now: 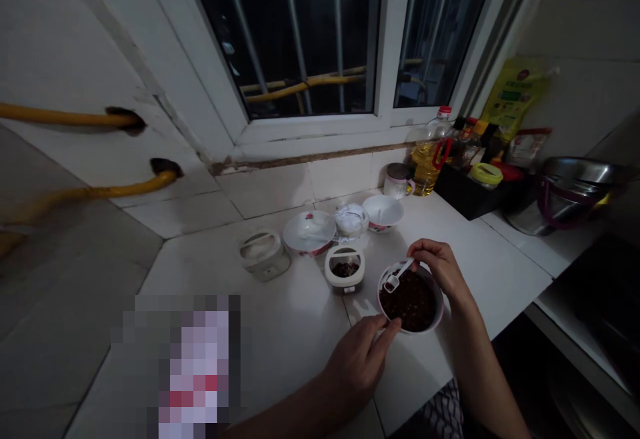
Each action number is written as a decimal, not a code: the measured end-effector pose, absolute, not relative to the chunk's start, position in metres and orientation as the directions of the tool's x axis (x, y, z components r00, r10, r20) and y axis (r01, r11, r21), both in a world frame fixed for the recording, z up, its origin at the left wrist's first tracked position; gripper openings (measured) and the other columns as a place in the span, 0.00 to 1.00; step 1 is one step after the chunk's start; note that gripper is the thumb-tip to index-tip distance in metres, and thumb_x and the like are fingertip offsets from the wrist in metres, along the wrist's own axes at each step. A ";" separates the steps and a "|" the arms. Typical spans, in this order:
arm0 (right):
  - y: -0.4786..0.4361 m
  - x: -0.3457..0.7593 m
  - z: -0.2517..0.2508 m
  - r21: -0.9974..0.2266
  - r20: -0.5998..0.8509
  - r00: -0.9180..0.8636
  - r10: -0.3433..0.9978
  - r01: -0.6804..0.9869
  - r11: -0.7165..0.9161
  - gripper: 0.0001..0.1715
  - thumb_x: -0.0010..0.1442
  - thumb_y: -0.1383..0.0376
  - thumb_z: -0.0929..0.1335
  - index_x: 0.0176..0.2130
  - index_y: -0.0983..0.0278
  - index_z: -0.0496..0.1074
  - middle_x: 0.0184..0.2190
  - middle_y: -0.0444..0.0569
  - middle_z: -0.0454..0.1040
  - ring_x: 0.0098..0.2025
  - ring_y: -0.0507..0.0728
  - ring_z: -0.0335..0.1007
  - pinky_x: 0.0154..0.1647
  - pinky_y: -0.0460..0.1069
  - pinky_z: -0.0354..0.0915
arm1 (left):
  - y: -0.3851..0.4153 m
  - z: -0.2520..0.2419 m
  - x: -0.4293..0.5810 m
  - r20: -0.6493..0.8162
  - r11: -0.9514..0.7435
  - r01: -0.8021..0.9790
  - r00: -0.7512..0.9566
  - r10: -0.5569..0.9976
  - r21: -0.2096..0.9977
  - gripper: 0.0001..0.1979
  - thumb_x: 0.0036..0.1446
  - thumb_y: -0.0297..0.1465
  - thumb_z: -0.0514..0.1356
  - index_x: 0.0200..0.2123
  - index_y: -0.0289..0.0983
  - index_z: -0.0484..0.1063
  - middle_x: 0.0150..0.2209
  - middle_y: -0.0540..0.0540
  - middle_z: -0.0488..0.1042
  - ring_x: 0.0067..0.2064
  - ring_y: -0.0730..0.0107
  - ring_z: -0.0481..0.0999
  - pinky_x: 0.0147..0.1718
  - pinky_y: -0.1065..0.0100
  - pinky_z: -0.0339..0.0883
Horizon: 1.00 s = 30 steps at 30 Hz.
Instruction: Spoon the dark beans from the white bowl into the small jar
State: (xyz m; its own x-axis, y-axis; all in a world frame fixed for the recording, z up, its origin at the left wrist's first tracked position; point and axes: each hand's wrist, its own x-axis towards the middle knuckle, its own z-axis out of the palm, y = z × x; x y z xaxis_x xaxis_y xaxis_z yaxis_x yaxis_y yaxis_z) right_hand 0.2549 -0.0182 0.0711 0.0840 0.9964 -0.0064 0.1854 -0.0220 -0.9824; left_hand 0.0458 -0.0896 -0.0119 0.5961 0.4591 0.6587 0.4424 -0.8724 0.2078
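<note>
the right hand (434, 269) is up by the bowl, and its fingers (421, 248) curl in and pinch the handle of a small white spoon (393, 281). the scoop end of the spoon sits just over the dark brown food (410, 300), near the edge of the bowl. the left hand (356, 359) is lower down, with its fingers a little spread, and its fingertips (393, 324) touch the side of the bowl. the white bowl with a pink rim (429, 306) sits on the white tile counter (480, 272), and it is full of the lumpy dark food. just beside it is a small white tub (334, 279) with dark food inside. farther along the wall are a white plate (309, 232), a white bowl (383, 212), and a bottle of yellow oil (425, 169).
</note>
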 end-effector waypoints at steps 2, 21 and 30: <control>-0.018 0.255 0.071 -0.982 -0.010 0.090 0.996 0.189 -0.027 0.07 0.43 0.63 0.66 0.23 0.63 0.72 0.14 0.42 0.69 0.21 0.53 0.63 0.30 0.49 0.60 | -0.090 -0.012 0.045 0.659 -0.875 0.429 0.595 0.459 0.222 0.20 0.62 0.18 0.48 0.56 0.28 0.65 0.42 0.36 0.73 0.44 0.64 0.75 0.42 0.66 0.75; -0.017 0.256 0.069 -0.976 -0.010 0.101 0.995 0.216 -0.032 0.08 0.44 0.61 0.66 0.24 0.63 0.73 0.15 0.42 0.69 0.22 0.54 0.64 0.32 0.49 0.60 | -0.091 -0.014 0.045 0.620 -0.846 0.410 0.578 0.531 0.341 0.19 0.62 0.18 0.46 0.54 0.31 0.66 0.48 0.34 0.71 0.48 0.63 0.75 0.45 0.65 0.75; -0.018 0.254 0.069 -0.975 -0.007 0.080 0.997 0.219 -0.025 0.08 0.45 0.61 0.66 0.25 0.63 0.73 0.15 0.42 0.69 0.23 0.54 0.65 0.32 0.49 0.61 | -0.090 -0.015 0.046 0.641 -0.854 0.391 0.567 0.518 0.344 0.20 0.61 0.19 0.45 0.54 0.32 0.65 0.47 0.35 0.70 0.48 0.62 0.74 0.44 0.65 0.75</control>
State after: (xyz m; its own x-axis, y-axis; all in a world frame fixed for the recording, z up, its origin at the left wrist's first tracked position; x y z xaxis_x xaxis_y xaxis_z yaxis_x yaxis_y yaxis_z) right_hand 0.2537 -0.0180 0.0687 0.0800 0.9968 -0.0074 0.2192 -0.0249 -0.9754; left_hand 0.0464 -0.0904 -0.0149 0.5668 0.5179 0.6407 0.3915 -0.8536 0.3437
